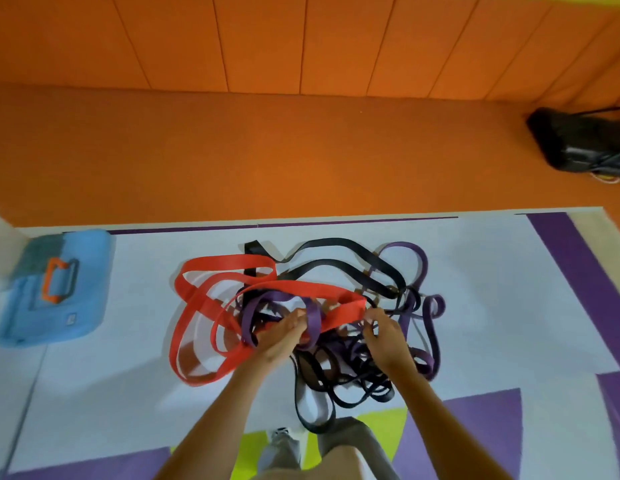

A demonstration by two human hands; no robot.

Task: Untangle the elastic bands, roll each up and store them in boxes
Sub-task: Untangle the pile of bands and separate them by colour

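Storage first: I see one blue box [55, 289] with an orange handle [53, 280] lying shut at the left edge of the white mat [128, 358], so its contents are hidden. The left hand [284, 336] has its fingers curled round a loop of the purple band [313, 317]. The right hand [384, 332] curls its fingertips onto the end of the red band [346, 311]. These flat, smooth strips and the black band [254, 249] lie knotted in one heap mid-mat, right of the box.

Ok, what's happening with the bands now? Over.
Left hand grips purple band. Right hand at red band, grip unclear. Nothing untangled; blue box shut.
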